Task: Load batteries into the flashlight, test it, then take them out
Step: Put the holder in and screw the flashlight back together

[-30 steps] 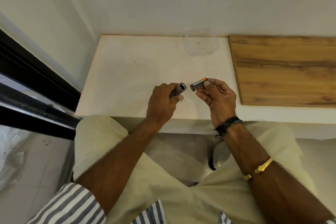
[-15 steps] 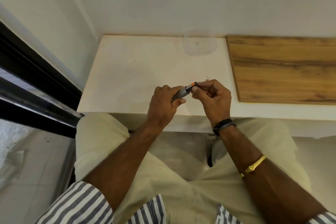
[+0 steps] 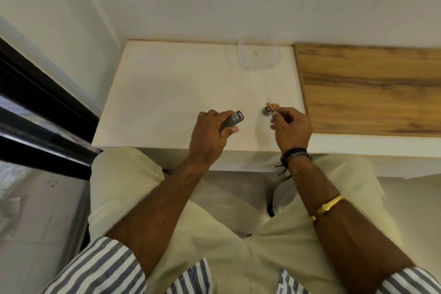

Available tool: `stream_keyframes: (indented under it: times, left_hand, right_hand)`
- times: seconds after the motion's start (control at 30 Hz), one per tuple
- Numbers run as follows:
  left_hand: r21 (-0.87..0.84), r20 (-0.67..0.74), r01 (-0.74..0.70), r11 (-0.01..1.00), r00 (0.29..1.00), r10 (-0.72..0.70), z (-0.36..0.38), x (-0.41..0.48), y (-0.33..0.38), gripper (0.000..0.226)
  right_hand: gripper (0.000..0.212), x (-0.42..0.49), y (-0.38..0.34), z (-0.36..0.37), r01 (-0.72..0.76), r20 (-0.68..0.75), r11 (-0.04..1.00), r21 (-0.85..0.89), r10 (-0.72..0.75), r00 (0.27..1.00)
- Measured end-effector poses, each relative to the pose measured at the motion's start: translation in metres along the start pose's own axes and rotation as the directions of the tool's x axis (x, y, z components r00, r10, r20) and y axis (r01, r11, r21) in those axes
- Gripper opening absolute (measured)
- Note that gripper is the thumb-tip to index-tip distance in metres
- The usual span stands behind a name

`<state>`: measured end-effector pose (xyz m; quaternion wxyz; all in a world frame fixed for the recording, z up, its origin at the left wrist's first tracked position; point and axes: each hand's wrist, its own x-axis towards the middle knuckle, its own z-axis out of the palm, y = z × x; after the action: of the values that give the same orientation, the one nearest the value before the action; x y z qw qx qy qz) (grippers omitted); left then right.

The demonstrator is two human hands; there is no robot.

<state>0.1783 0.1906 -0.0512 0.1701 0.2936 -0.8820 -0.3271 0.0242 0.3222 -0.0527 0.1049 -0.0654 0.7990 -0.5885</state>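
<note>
Since half a second ago the right hand has left the flashlight and gone to the right, toward the small parts on the table; the battery that it was pushing into the open end is no longer between its fingers, so it is probably inside the tube now — I cannot see into it. The left hand has its grip closed around the grey body, with the open end pointing up and to the right, away from the palm. I think it is held tilted like this so the loaded battery does not slide out and the mouth stays free for the next one.

On the white surface, just in front of the right fingertips, stands the round cap, and touching it on the far side lie the spare batteries, orange ends showing. They are placed close together, near the working hand, so each piece is one short reach away. The right hand's grip is loose and half curled, with nothing in it that I can see; thumb and forefinger are almost at the batteries — likely the next pick.

A clear plastic container stands far back near the wall, well apart from the work
</note>
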Motion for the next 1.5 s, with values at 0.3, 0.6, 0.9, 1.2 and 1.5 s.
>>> stream_keyframes:
  times: [0.3,0.6,0.9,1.2,1.5]
  left_hand:
    - [-0.034,0.011,0.029,0.999,1.000,-0.028,0.008,0.003,-0.003,0.035]
    - [-0.008,0.031,0.019,1.000,0.999,-0.019,0.011,0.007,-0.007,0.033]
    - [0.024,0.026,0.020,1.000,0.999,-0.021,0.009,0.008,-0.007,0.038]
    - [0.087,0.023,-0.045,0.995,0.999,0.043,0.002,0.000,-0.004,0.042]
    - [0.058,-0.015,-0.107,0.993,0.994,0.108,-0.006,-0.003,-0.005,0.041]
  right_hand:
    - [0.034,0.021,0.019,0.017,0.194,0.093,0.867,-0.458,-0.171,0.981]
    - [0.031,0.030,0.026,0.027,0.225,0.139,0.804,-0.550,-0.178,0.974]
    - [0.021,0.000,-0.005,0.023,0.297,0.256,0.941,-0.162,-0.250,0.934]
    - [0.028,-0.017,-0.014,0.006,0.493,0.449,0.863,-0.113,-0.398,0.800]
    - [0.027,-0.025,-0.019,0.000,0.482,0.508,0.875,-0.042,-0.396,0.764]
